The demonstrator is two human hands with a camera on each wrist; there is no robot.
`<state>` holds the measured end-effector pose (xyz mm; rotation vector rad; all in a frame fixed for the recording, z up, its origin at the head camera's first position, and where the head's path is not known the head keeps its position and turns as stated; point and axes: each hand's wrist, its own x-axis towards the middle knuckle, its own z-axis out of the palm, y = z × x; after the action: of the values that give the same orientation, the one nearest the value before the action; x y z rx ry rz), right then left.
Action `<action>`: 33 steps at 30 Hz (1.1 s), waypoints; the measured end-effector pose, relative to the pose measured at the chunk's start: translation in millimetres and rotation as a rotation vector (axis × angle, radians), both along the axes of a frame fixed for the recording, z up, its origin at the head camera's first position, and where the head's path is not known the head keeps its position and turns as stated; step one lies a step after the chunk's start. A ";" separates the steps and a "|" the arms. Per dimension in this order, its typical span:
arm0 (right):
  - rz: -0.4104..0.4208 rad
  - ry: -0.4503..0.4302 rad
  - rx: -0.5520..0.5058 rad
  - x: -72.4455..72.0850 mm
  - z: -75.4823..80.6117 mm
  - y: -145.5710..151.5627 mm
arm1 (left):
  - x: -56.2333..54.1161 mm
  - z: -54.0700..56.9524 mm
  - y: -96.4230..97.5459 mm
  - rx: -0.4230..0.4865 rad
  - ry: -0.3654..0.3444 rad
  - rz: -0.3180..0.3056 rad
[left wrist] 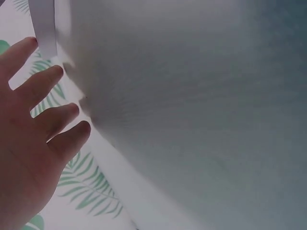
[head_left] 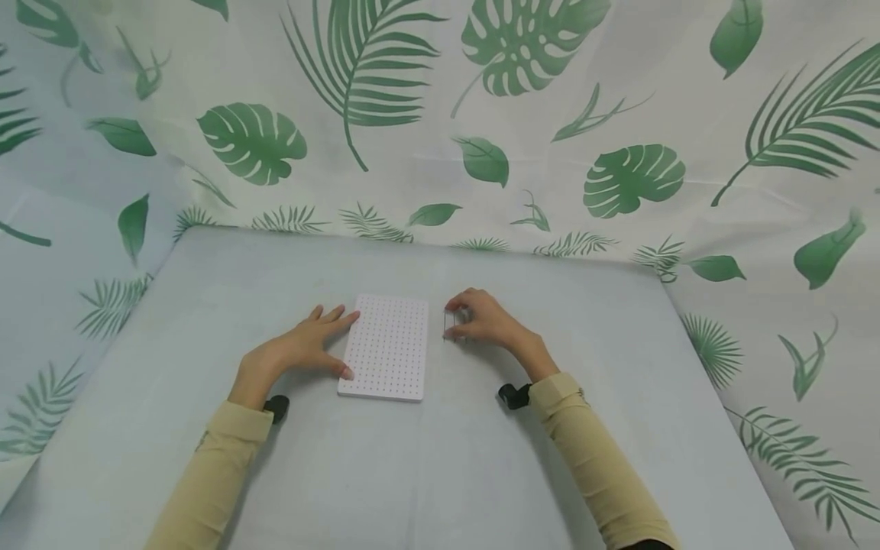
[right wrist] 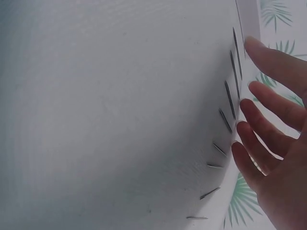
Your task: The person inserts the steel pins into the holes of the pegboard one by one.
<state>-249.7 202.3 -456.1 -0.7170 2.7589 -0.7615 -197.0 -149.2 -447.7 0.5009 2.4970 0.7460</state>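
Note:
A white board [head_left: 386, 347] with a grid of small holes lies flat on the table. My left hand [head_left: 302, 344] is at its left side, fingers spread, with the fingertips and thumb right at its edge. In the left wrist view, the board's side [left wrist: 44, 28] shows beyond the fingers. To the right of the board, my right hand [head_left: 484, 319] reaches over several thin metal pins [head_left: 444, 325], thumb and fingers apart. The right wrist view shows these dark pins [right wrist: 230, 99] lying in a curved row beside the loosely bent fingers [right wrist: 266, 127].
A pale cloth-covered table [head_left: 385, 473] lies beneath everything. Leaf-printed cloth [head_left: 412, 160] hangs along the back and sides. A small black camera [head_left: 514, 396] sits at the right wrist, another [head_left: 278, 409] at the left.

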 end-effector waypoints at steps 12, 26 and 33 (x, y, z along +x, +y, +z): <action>-0.019 -0.001 0.033 0.4 -4.3 -1.4 | -1.9 4.7 3.7 0.011 -0.019 0.009; -0.070 -0.015 0.032 2.0 -1.2 -5.3 | -3.4 0.1 3.5 0.014 -0.009 0.011; -0.098 -0.018 -0.007 4.0 -0.1 -5.8 | -1.0 4.5 5.4 0.013 -0.014 0.022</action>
<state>-245.7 196.6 -456.1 -0.5769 2.7942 -0.7922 -198.0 -143.8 -443.1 0.4722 2.4902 0.7723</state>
